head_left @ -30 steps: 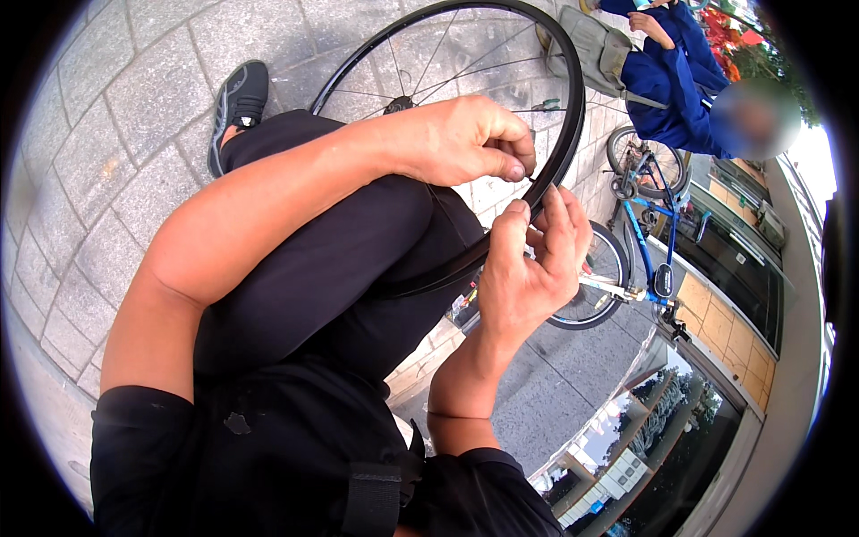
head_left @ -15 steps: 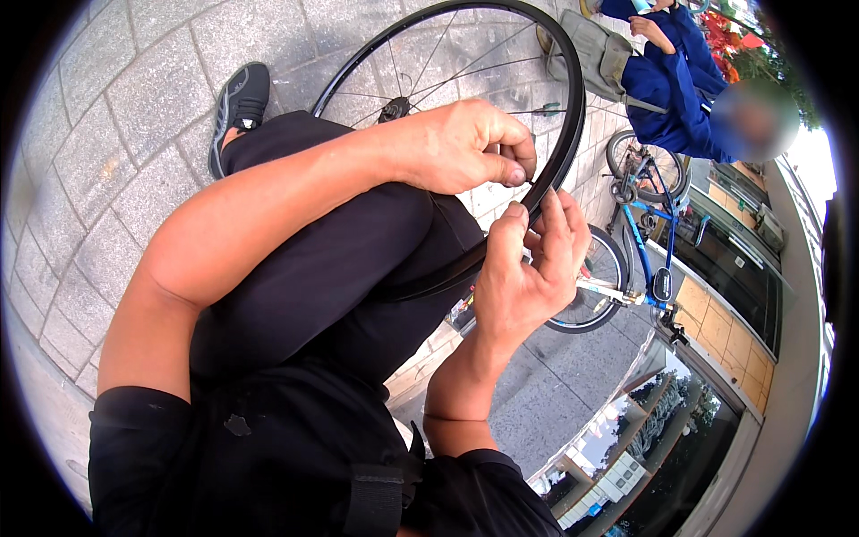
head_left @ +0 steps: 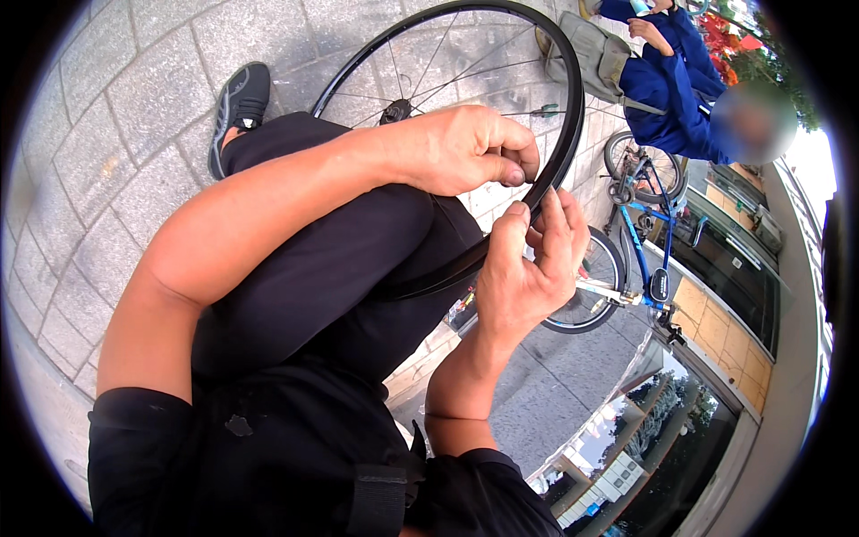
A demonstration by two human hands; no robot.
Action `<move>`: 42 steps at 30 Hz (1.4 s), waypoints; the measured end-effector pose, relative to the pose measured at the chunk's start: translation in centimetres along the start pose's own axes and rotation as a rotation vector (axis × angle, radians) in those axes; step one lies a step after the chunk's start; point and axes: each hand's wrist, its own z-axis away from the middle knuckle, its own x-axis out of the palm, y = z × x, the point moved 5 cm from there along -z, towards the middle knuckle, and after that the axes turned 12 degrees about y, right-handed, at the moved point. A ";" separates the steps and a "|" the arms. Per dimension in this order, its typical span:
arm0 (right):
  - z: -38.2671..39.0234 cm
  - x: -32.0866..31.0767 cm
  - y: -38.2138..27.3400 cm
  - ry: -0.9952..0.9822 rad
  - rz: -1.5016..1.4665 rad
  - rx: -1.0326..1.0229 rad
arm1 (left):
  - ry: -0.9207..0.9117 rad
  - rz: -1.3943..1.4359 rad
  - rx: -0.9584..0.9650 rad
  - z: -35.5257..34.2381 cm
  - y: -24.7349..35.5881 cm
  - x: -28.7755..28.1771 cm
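Note:
A bicycle wheel [head_left: 574,98] with a black rim and thin spokes stands in front of me, its lower part resting against my dark-trousered legs. My left hand [head_left: 479,148] is closed in a pinch at the inner side of the rim. Whatever lies between its thumb and curled forefinger is too small and hidden to name. Just below it, my right hand [head_left: 534,264] grips the rim between thumb and fingertips. The wheel's hub [head_left: 395,112] shows beyond my left wrist. My right hand and my legs hide part of the rim.
Grey paving [head_left: 148,116] spreads around my shoe [head_left: 242,98]. A blue bicycle [head_left: 640,246] is to the right, by a shopfront. At the upper right, a person in blue [head_left: 676,94] has a grey bag [head_left: 591,58]. A reflective glass pane [head_left: 653,438] lies at lower right.
Very little differs. My left hand has shifted a touch to the right at the rim, and the wheel has tilted slightly. My right hand keeps its grip.

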 end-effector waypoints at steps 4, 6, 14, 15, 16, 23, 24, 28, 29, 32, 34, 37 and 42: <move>0.1 -0.4 0.4 0.007 0.019 0.066 | -0.007 -0.055 -0.013 0.1 0.2 0.0; 0.2 -0.4 0.5 0.013 0.011 0.053 | -0.004 -0.052 -0.009 0.2 0.0 0.1; 0.2 -0.3 0.5 0.013 0.010 0.068 | -0.015 -0.014 0.011 0.0 -0.1 0.3; 0.2 -0.3 0.5 0.012 0.009 0.074 | -0.006 -0.019 0.020 -0.1 -0.2 0.3; 0.1 -0.3 0.5 0.010 0.011 0.062 | 0.003 -0.023 0.030 -0.1 -0.3 0.3; 0.1 -0.2 0.4 0.008 0.002 0.055 | 0.013 0.005 0.025 -0.2 -0.3 0.3; 0.2 -0.2 0.4 0.009 0.003 0.052 | 0.007 0.003 0.019 -0.1 -0.2 0.3; 0.1 -0.2 0.0 0.005 0.016 0.047 | 0.005 -0.017 -0.010 0.0 0.3 0.0; 0.1 -0.1 0.2 0.006 0.009 0.036 | 0.010 -0.025 -0.018 0.0 0.3 0.0; 0.0 0.0 0.1 0.004 0.000 0.031 | 0.011 -0.040 -0.015 -0.1 0.1 -0.1; 0.0 0.0 -0.1 0.000 -0.008 0.049 | 0.015 -0.002 -0.032 -0.1 0.1 -0.1; 0.1 -0.1 -0.1 0.003 -0.005 0.065 | 0.017 0.003 -0.006 0.0 0.4 0.1; 0.2 0.0 0.0 0.021 0.005 0.047 | -0.012 -0.017 -0.017 0.0 0.5 0.0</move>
